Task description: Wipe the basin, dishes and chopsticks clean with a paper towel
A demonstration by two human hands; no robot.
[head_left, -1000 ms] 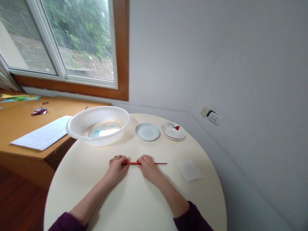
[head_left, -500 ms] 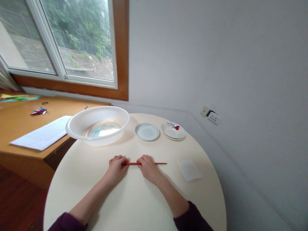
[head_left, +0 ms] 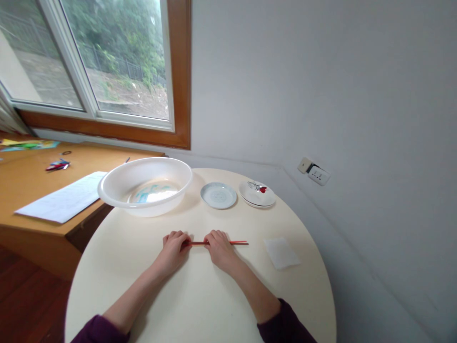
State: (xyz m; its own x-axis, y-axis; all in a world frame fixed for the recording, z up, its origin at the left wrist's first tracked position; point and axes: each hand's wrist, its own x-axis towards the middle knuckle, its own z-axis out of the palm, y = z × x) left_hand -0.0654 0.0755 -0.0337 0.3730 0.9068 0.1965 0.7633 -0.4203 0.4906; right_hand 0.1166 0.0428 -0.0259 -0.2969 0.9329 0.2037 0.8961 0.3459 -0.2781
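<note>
Red chopsticks (head_left: 235, 243) lie flat on the round cream table (head_left: 200, 295), pointing right. My left hand (head_left: 173, 248) has its fingers curled over their left end. My right hand (head_left: 219, 247) curls over their middle, and the thin tips stick out to its right, slightly split apart. Both hands rest on the table top. Purple sleeves show at the bottom edge.
A large white basin (head_left: 145, 186) with water stands at the back left of the table. Beyond the hands sit a pale blue saucer (head_left: 218, 195) and a white dish (head_left: 257, 193) with a red mark. A white cloth (head_left: 282, 253) lies to the right. A wooden desk (head_left: 39, 190) with paper stands left.
The chopstick tips to the right of my right hand have parted slightly; both hands stay in place.
</note>
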